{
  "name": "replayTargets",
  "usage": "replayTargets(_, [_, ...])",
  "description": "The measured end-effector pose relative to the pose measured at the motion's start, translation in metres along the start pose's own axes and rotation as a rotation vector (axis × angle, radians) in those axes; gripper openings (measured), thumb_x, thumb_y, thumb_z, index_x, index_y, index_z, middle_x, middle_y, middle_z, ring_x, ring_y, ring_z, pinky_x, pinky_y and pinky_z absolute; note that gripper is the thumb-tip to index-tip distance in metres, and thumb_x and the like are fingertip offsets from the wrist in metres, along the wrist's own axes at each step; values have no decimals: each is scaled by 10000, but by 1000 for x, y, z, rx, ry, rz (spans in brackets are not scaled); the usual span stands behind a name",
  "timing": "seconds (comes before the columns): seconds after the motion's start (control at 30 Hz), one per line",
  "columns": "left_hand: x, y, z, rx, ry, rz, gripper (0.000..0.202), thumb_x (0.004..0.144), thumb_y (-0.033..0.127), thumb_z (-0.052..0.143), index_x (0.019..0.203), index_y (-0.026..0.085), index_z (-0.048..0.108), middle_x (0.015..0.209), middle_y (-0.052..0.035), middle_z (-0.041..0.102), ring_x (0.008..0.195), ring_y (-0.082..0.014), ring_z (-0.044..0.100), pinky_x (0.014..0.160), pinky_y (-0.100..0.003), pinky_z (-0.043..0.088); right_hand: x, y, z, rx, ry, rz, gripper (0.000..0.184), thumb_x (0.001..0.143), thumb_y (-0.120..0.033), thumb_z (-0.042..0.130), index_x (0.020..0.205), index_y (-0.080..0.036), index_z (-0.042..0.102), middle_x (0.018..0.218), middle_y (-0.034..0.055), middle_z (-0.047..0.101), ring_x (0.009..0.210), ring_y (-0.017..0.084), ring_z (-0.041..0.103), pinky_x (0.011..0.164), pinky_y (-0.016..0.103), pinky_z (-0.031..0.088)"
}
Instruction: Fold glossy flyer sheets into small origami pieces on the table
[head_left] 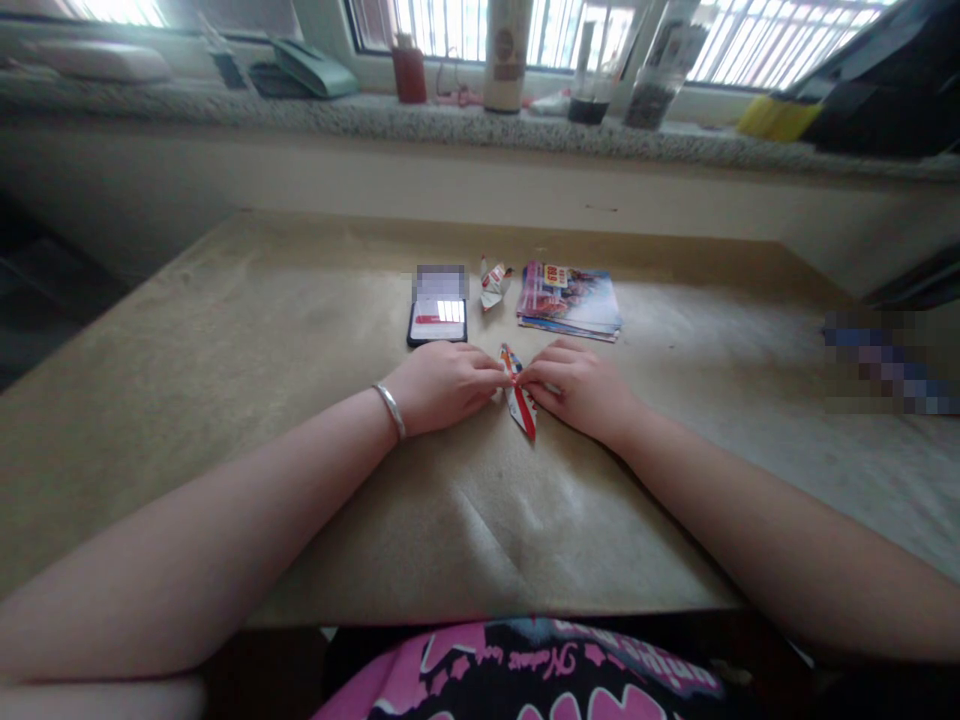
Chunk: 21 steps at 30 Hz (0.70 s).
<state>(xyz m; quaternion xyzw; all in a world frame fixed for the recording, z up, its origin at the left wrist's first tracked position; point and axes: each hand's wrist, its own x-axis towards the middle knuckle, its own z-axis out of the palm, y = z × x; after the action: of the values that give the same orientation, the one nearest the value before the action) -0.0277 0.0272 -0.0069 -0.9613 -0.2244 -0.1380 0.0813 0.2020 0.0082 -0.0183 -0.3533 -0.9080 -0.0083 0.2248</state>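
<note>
A small folded paper piece (520, 402), printed red and white, lies on the brown paper-covered table (262, 380) between my two hands. My left hand (442, 385), with a silver bracelet on its wrist, pinches the paper's upper left edge. My right hand (581, 385) pinches the same spot from the right, fingers pressed together. A finished folded paper figure (493, 283) stands farther back. Beside it lie a stack of colourful printed sheets (570, 300) on the right and a phone (438, 310) with a lit screen on the left.
A stone windowsill (450, 120) runs behind the table and carries a red bottle (409, 70), a tall white bottle (508, 55), a cup (589, 100) and a green case (315, 70). A blurred object (892, 365) lies at the table's right edge.
</note>
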Motion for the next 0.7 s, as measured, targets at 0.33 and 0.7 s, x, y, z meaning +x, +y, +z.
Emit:
replayTargets(0.33, [10, 19, -9, 98, -144, -90, 258, 888, 152, 472, 1018, 230, 681, 981, -70, 660, 836, -194, 630, 696, -304, 501, 3, -3, -6, -73, -53, -42, 211, 839, -140, 521, 834, -198, 723, 884, 60, 696, 862, 206, 574, 745, 310, 453])
replayTargets(0.7, [2, 1, -7, -34, -91, -14, 275, 873, 141, 486, 1030, 240, 689, 1108, -47, 670, 931, -173, 637, 811, -296, 509, -2, 4, -7, -34, -61, -72, 240, 806, -97, 536, 891, -206, 733, 969, 21, 724, 888, 197, 607, 795, 321, 481])
